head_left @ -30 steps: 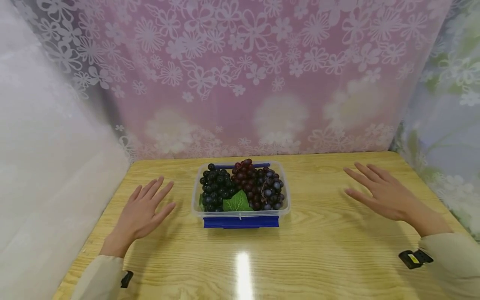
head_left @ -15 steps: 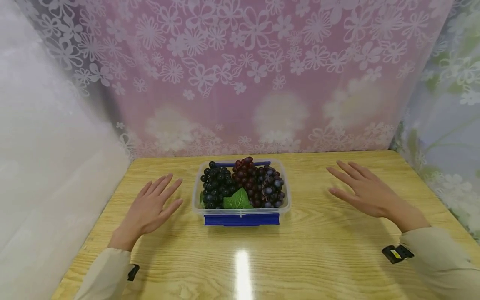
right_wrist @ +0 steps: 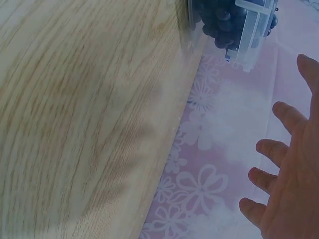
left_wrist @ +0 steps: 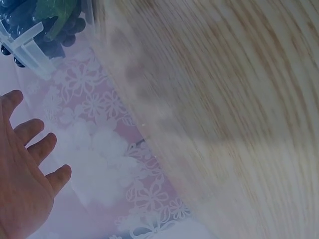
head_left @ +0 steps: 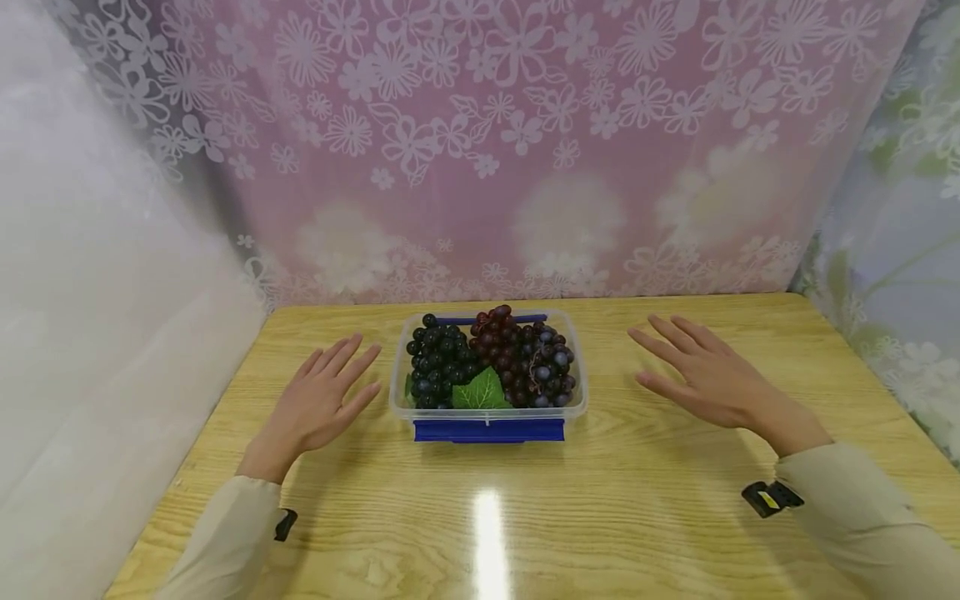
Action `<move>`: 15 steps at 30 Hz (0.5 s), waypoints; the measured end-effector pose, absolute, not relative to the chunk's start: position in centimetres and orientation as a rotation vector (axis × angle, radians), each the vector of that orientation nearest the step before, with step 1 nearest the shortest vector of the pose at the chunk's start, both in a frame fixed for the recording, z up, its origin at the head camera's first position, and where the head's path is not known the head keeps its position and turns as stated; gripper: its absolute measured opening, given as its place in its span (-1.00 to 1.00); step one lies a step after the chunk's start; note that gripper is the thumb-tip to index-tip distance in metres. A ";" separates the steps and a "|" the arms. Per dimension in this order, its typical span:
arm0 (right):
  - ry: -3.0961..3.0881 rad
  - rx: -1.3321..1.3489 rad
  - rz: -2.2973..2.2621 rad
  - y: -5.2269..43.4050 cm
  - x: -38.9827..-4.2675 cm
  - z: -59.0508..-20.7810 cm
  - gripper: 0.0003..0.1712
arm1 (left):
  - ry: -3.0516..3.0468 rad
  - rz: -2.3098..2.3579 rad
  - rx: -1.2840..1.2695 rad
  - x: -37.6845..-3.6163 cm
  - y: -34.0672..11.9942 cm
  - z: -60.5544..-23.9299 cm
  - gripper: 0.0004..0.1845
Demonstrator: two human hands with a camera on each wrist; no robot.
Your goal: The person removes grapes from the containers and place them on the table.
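Both hands, left (head_left: 318, 406) and right (head_left: 712, 379), hover flat-fingered and empty beside the clear grape container (head_left: 487, 412). Uneven side pressure could skid it across the glossy surface (head_left: 645, 508)

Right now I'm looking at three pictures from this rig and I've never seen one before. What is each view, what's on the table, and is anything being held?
There is no machine here: a person works with two bare hands. The big picture comes from a camera on the head, looking down at a wooden table. The two tilted, blurry pictures come from cameras on each wrist. In the middle stands a clear plastic box with a blue clip, holding bunches of dark grapes and a green leaf. The left hand is to the box's left and the right hand to its right, fingers straight and spread. Neither touches the box; nothing is held.
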State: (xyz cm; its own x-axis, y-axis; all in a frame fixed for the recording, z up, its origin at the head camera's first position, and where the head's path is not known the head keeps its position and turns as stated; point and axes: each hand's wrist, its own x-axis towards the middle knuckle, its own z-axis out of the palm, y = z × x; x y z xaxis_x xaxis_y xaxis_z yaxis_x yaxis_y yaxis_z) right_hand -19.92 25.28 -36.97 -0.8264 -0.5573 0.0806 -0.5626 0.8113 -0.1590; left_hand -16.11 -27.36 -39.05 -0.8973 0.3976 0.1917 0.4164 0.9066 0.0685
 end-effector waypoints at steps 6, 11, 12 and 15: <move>-2.960 0.952 0.273 24.4 -20.0 -37.2 -0.21 | -2.892 -0.166 -0.639 -16.6 -26.9 -39.1 -0.33; -2.972 0.960 0.284 23.9 -20.0 -37.3 -0.20 | -2.896 -0.173 -0.656 -16.9 -26.5 -39.1 -0.33; -2.972 0.961 0.285 23.8 -20.0 -37.4 -0.20 | -2.893 -0.171 -0.660 -17.0 -26.4 -39.2 -0.33; -2.973 0.966 0.283 23.6 -20.1 -37.5 -0.20 | -2.883 -0.160 -0.674 -17.1 -26.3 -39.2 -0.33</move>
State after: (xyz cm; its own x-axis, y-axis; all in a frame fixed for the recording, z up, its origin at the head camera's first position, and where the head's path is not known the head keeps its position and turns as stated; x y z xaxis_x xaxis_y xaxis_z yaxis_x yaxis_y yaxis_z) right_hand -20.10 23.55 -37.52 -0.8105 -0.5828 0.0585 -0.5834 0.7943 -0.1696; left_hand -17.10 -26.29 -39.20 -0.8819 0.4291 0.1953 0.4481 0.8917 0.0643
